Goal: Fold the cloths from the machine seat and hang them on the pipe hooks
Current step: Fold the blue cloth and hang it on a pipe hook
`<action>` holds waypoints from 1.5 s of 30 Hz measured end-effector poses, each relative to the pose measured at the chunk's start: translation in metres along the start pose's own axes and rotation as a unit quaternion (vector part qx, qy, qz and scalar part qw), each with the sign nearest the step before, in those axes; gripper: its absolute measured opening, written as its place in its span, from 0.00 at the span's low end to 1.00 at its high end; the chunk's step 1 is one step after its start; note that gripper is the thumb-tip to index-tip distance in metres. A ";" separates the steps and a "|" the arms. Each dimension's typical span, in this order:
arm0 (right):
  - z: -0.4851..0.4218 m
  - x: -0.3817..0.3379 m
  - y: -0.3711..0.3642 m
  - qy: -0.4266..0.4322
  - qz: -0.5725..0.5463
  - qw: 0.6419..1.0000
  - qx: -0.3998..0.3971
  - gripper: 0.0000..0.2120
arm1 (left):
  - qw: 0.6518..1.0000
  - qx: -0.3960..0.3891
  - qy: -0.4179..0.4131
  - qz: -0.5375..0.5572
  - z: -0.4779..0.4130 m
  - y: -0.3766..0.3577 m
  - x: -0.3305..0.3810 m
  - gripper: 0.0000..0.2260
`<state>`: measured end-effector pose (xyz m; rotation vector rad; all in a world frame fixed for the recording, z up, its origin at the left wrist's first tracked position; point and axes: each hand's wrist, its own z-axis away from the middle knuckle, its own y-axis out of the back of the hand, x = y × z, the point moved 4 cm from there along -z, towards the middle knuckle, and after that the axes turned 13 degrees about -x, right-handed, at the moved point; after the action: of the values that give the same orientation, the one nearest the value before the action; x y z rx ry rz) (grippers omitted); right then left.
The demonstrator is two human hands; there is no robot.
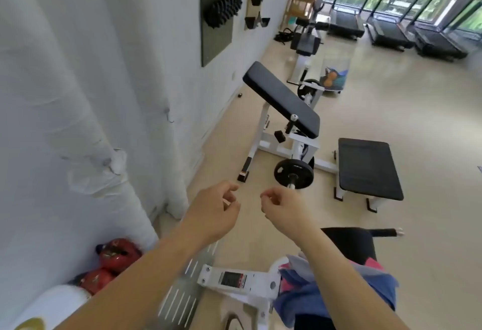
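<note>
Low at right under the right forearm, heaped blue, pink and white cloths [302, 301] lie on the black machine seat [349, 241], below left hand [216, 209] and right hand [281, 207], both raised, apart, loosely curled, empty, wrapped pipe [78, 121] with hook [118, 164] close left, bare floor [430, 126] beyond the weight bench [281, 100].
</note>
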<state>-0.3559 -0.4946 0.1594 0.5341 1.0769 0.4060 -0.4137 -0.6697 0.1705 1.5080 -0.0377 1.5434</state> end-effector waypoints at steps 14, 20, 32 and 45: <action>0.150 0.290 0.039 -0.256 -0.010 0.962 0.090 0.09 | 0.954 -0.299 0.029 -0.012 0.036 -0.307 0.043 0.08; 0.152 0.383 0.077 -0.252 -0.010 0.963 0.092 0.11 | 0.955 -0.286 0.079 0.022 0.020 -0.383 0.058 0.11; 0.085 0.481 0.082 -0.377 0.002 0.925 -0.055 0.20 | 0.958 -0.243 0.140 0.059 0.003 -0.410 0.047 0.16; 0.089 0.489 0.087 -0.280 0.052 0.953 0.103 0.10 | 0.957 -0.233 0.169 0.041 0.001 -0.404 0.031 0.13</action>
<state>-0.0733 -0.1713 -0.1060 0.8359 0.5446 0.2100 -0.1584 -0.4284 -0.0319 0.8730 -0.2507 1.6965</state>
